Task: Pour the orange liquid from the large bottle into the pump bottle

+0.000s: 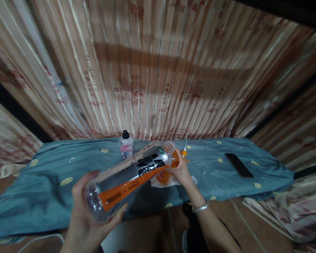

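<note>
My left hand [86, 214] is wrapped round the base of a large clear plastic bottle [131, 177] with a silver, black and orange label. The bottle is tilted, its neck pointing to the right and slightly up the view. At that neck, my right hand [180, 170] is closed round the upper part of an orange bottle [162, 176]. The clear bottle hides much of the orange one, so I cannot tell whether their mouths touch. Beneath the orange bottle lies a white cloth or tissue [158, 184]. An orange pump top [184, 153] with its tube rests just behind my right hand.
A small clear bottle [126, 147] with a black cap and pink label stands towards the back. To the right, a dark phone [239, 165] lies on the teal bedding [52, 196]. Patterned curtains [147, 88] hang behind and at both sides.
</note>
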`<state>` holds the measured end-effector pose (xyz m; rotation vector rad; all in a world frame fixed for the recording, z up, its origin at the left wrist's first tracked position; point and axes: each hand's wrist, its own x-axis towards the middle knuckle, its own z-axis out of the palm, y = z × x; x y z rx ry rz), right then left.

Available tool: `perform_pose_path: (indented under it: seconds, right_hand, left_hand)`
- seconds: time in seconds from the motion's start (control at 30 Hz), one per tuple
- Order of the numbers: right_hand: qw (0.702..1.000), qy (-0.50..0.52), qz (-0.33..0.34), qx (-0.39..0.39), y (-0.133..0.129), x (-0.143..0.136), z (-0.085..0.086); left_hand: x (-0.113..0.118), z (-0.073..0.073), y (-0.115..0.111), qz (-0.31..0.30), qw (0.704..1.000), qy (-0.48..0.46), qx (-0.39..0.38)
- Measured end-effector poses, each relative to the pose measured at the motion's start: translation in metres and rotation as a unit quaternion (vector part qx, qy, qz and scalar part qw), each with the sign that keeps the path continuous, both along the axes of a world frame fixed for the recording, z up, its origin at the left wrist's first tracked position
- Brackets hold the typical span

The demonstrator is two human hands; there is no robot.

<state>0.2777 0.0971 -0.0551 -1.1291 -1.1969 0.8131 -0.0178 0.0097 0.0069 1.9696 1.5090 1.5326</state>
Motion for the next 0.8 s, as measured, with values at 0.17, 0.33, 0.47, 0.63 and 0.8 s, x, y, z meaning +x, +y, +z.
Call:
perform_pose_path:
  seconds: [0.17,0.33,0.47,0.63,0.8]
  right_hand:
    - [1.0,-0.012,0.001,0.013,-0.002,0.002,0.002]
    - [0.999,-0.034,-0.009,0.013,-0.002,0.003,0.001]
    - [0.999,-0.041,-0.008,0.018,-0.002,0.003,0.0]
    - [0.999,-0.027,-0.008,0.017,-0.003,0.001,0.0]
    - [1.0,-0.024,-0.016,0.009,-0.002,0.001,-0.004]
  left_hand:
    - [-0.005,0.004,0.001,-0.038,0.999,0.015,-0.011]
    - [0.003,0.006,-0.001,-0.016,1.0,0.012,0.016]
    - [0.005,0.005,-0.001,-0.015,0.999,-0.029,-0.004]
    - [0.003,0.006,0.0,-0.043,0.999,-0.014,-0.012]
    - [0.006,0.01,-0.001,-0.037,0.997,-0.057,-0.026]
